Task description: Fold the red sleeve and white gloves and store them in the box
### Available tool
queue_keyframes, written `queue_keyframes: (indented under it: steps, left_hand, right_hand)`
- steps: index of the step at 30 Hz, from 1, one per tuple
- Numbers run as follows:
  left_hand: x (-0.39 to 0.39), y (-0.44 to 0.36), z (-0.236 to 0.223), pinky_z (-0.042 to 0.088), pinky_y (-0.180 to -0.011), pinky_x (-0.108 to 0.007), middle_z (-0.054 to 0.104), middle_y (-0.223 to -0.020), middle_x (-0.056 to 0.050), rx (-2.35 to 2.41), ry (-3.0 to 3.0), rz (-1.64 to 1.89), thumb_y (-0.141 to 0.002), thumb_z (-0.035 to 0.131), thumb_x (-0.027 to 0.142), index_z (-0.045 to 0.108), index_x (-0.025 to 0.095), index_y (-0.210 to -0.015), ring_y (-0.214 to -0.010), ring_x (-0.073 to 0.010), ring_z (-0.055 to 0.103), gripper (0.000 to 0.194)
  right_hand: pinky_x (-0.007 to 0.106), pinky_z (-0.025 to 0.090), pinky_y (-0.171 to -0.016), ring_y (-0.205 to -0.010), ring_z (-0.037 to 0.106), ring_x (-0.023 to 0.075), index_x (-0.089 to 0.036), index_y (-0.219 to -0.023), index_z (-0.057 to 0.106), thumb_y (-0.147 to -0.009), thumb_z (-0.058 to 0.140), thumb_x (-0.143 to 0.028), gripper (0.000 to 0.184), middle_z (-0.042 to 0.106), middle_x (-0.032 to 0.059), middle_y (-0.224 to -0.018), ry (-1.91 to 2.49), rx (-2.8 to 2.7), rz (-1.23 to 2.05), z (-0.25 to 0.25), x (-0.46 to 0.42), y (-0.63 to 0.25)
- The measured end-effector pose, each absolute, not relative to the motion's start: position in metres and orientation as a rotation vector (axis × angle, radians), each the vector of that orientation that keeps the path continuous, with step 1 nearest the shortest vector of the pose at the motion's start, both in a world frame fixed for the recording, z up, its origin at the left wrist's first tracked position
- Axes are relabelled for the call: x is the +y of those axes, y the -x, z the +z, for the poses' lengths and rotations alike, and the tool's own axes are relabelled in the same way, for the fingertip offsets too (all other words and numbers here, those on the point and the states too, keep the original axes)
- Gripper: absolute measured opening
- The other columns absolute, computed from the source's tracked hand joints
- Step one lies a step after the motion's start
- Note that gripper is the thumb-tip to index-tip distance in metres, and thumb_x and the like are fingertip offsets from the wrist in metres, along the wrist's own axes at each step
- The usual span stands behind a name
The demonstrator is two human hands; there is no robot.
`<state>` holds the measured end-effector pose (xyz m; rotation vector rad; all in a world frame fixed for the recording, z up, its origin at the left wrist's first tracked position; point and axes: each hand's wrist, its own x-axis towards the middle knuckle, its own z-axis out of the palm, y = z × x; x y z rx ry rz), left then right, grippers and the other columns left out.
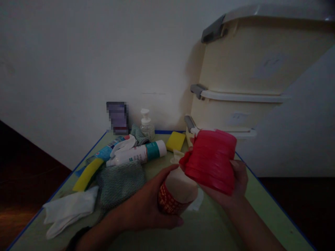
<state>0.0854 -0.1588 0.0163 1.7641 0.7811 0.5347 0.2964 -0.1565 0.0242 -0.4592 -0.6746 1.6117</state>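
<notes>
My left hand (149, 205) is wrapped round a paper cup (172, 202) with a red patterned outside and a pale mouth. The cup is tilted above the table. My right hand (238, 181) grips a shiny red plastic roll (211, 160) from below and the right side, just above and to the right of the cup. The roll's near left edge overlaps the cup's mouth in view; whether they touch I cannot tell. Behind the cup, a pale scrap (178, 157) lies on the table, and a white piece (196, 200) shows beside it.
A grey mesh cloth (121, 183), white glove (70, 209), yellow sponges (175, 141) (89, 174), a white-and-teal bottle (141, 153) and a blue bottle (108, 150) lie on the green table (222, 230). A pump bottle (146, 127) and blurred phone-like panel (119, 118) stand behind. Stacked cream bins (235, 62) rise right.
</notes>
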Motion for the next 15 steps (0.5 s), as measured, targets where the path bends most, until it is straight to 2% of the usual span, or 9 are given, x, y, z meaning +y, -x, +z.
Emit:
queue_keyframes:
  steps: [3,6,11,15]
  left_hand:
    - [-0.161,-0.088,0.017,0.036,-0.105,-0.041,0.041,-0.141,-0.003,0.742,-1.733,0.518,-0.063,0.079,0.025,0.017,0.032,-0.141,-0.125,-0.0255,0.044,0.099]
    - [-0.160,-0.088,0.020,0.038,-0.103,-0.039,0.048,-0.136,-0.002,0.717,-1.708,0.473,-0.063,0.078,0.024,0.017,0.033,-0.141,-0.123,-0.0238,0.047,0.100]
    - [-0.157,-0.084,0.026,0.040,-0.101,-0.039,0.050,-0.135,-0.001,0.711,-1.739,0.442,-0.061,0.079,0.027,0.026,0.032,-0.139,-0.121,-0.0257,0.049,0.095]
    - [-0.158,-0.083,0.027,0.039,-0.101,-0.041,0.051,-0.133,0.000,0.694,-1.759,0.440,-0.062,0.077,0.026,0.029,0.031,-0.137,-0.119,-0.0262,0.050,0.090]
  right_hand:
    - [0.044,0.050,-0.090,-0.078,0.070,0.0229,-0.027,-0.088,0.069,-0.065,0.065,-0.040,0.027,0.075,-0.0013,-0.082,0.438,-0.715,1.669,0.023,-0.156,-0.295]
    - [0.041,0.056,-0.078,-0.069,0.071,0.0228,-0.025,-0.079,0.072,-0.062,0.069,-0.036,0.021,0.075,-0.0009,-0.075,0.479,-0.752,1.762,0.025,-0.158,-0.294]
    - [0.036,0.056,-0.069,-0.073,0.070,0.0247,-0.022,-0.080,0.072,-0.061,0.071,-0.037,0.025,0.074,0.0032,-0.073,0.675,-0.827,1.853,0.026,-0.161,-0.297]
    - [0.029,0.054,-0.063,-0.071,0.068,0.0198,-0.022,-0.087,0.069,-0.063,0.073,-0.034,0.028,0.072,0.0018,-0.076,0.773,-0.947,1.824,0.019,-0.160,-0.298]
